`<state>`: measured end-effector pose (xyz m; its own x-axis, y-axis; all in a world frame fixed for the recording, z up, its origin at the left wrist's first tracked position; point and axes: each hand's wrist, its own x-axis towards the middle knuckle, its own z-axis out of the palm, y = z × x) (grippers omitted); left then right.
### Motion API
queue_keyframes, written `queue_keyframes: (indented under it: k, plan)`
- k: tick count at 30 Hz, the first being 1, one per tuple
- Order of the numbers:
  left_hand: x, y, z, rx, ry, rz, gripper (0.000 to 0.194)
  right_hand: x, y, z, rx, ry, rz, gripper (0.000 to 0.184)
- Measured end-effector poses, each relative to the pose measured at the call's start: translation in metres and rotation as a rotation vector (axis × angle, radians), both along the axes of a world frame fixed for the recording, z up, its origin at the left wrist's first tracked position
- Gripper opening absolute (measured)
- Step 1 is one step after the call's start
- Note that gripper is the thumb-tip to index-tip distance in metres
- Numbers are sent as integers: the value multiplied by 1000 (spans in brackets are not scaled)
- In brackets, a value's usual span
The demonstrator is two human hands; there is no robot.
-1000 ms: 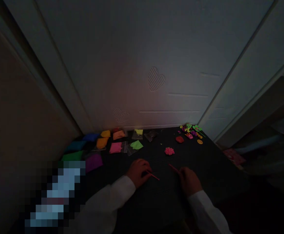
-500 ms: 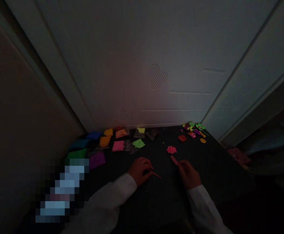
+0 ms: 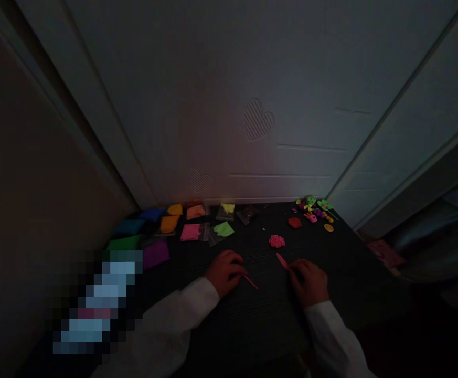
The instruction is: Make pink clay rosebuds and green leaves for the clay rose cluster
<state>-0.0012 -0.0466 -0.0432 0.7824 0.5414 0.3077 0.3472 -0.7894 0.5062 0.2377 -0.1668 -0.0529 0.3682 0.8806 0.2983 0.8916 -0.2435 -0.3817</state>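
My left hand (image 3: 225, 272) rests low over the dark table, its fingers closed around a thin pink stick (image 3: 251, 282) whose end points down to the right. In my right hand (image 3: 309, 281) is a pink modelling knife (image 3: 281, 261), pinched near its handle, the blade pointing up and left. Just beyond the blade tip, apart from it, lies a bumpy pink clay piece (image 3: 277, 241) like a flower. A red clay lump (image 3: 295, 223) sits farther back to the right.
Bags of coloured clay, among them pink (image 3: 191, 231), green (image 3: 223, 229) and purple (image 3: 156, 254), line the back left. Small clay figures (image 3: 311, 207) and a yellow disc (image 3: 328, 228) lie at the back right. A blurred-out bright screen (image 3: 103, 294) is at left; a white panel (image 3: 213, 105) rises behind.
My right hand has turned slightly, and the knife shows more edge-on. The left hand has shifted a little with the stick. The view has tilted slightly.
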Motion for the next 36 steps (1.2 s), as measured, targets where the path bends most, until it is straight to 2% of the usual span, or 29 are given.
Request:
queue_keyframes:
  k: [4, 10, 12, 14, 18, 21, 26, 32, 36]
  plan:
    - [-1, 1, 1, 47, -21, 44, 20, -15, -2, 9, 38, -31, -7, 20]
    - [-4, 5, 4, 115, -34, 191, 20, -77, 3, 18, 2, -11, 212, 18]
    - [-8, 11, 5, 140, -21, 260, 21, -94, 6, 18, -14, -5, 242, 22]
    - [-17, 20, 7, 166, 1, 339, 22, -101, 7, 16, -30, 0, 239, 17]
    - [-41, 42, 10, 211, 71, 550, 29, -94, 10, 10, -54, 7, 190, 12]
    - [-55, 54, 7, 217, 146, 674, 45, -84, 11, 6, -63, 6, 140, 12]
    - [-60, 60, -3, 202, 247, 725, 45, -79, 12, 5, -63, -4, 91, 16]
    - [-59, 64, -3, 218, 260, 779, 44, -81, 13, 5, -65, -18, 86, 17]
    - [-61, 68, -3, 226, 258, 825, 36, -82, 13, 7, -60, -24, 93, 16]
